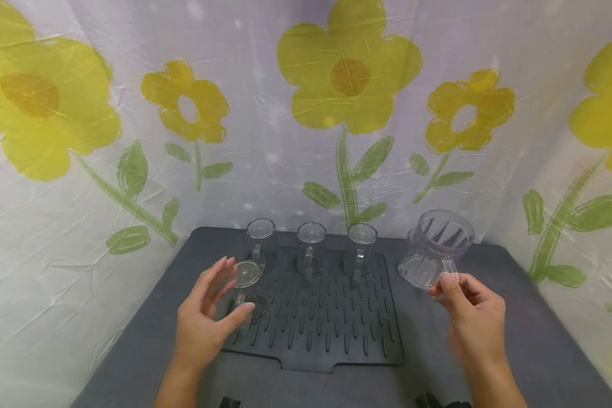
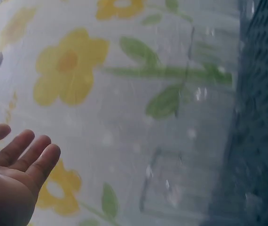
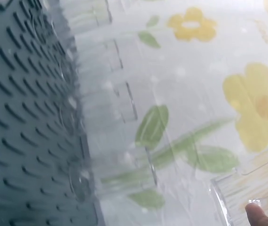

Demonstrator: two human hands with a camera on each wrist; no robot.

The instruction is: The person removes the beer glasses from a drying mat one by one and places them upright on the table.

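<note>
My right hand (image 1: 476, 314) pinches the handle of a clear pitcher (image 1: 430, 246) at the right of the black drying mat (image 1: 331, 345). The pitcher is wider than the mugs and leans, its open rim up. In the right wrist view, the thumb (image 3: 258, 216) presses on its handle. On the left, my left hand (image 1: 201, 317) is open, thumb and fingers spread beside a clear mug (image 1: 248, 274) at the mat's front left. This mug stands upside down, handle toward me. No thing is in the left palm in the left wrist view.
Along the mat's back edge stand three more upside-down clear mugs: left (image 1: 262, 229), middle (image 1: 311, 233) and right (image 1: 362, 234). A dark table (image 1: 148, 345) lies under everything. Behind and at both sides hangs a white curtain (image 1: 265, 164) printed with yellow flowers.
</note>
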